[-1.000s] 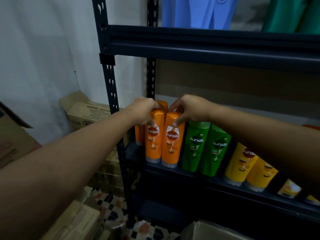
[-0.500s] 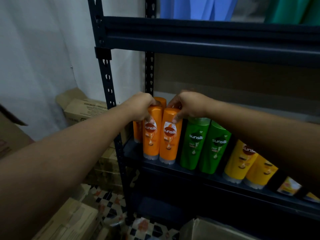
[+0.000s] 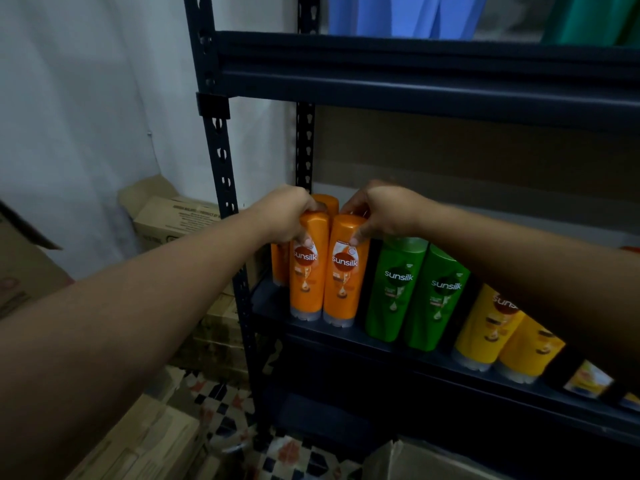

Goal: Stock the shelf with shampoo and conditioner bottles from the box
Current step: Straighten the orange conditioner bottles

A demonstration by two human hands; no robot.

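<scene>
On the dark metal shelf: your left hand and right hand each clamp one glossy orange plastic bottle; two green bottles, two yellow bottles beside.

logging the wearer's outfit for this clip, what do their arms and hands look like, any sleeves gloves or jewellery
Both forearms are bare along all that shows; no sleeve edge comes into view. The left hand and right hand wear no gloves. No watch or bracelet shows at either wrist, and no ring is visible, though most of the fingers are hidden.
</scene>
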